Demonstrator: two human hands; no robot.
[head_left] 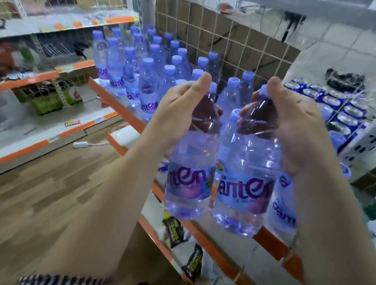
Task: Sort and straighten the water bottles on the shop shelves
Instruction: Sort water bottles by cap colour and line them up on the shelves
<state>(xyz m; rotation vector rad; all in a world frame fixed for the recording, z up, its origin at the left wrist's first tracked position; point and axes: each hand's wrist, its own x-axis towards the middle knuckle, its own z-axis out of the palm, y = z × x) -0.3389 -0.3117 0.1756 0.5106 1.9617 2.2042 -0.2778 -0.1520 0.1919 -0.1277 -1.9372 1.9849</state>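
Holding a clear plastic water bottle [189,180] with a pale-blue cap and a purple-lettered label, the left hand [178,117] has its grip curled round the bottle's neck and shoulder, thumb raised beside the cap. The right hand [300,131] carries a second clear plastic bottle [244,191] of the same make, its grip wrapped round the neck just under the cap. Both bottles hang upright, just beside each other, labels toward the camera, their bases in front of the orange front lip of a white metal shelf [118,104].

On that shelf behind them, rows of matching blue-capped bottles [148,72] stand upright before a wire-mesh back panel [217,40]. Another bottle of this kind [285,207] stands just beside the right wrist. Farther right, past a perforated grey upright [375,131], blue drink cans [341,108] are packed close together. Dark snack packets [173,231] lie on the lower shelf below the bottles. A pale wood-plank floor [37,183] fills the left side, with a small white plug block [80,144] lying near the shelf base. A striped sleeve [60,283] shows at the bottom edge.
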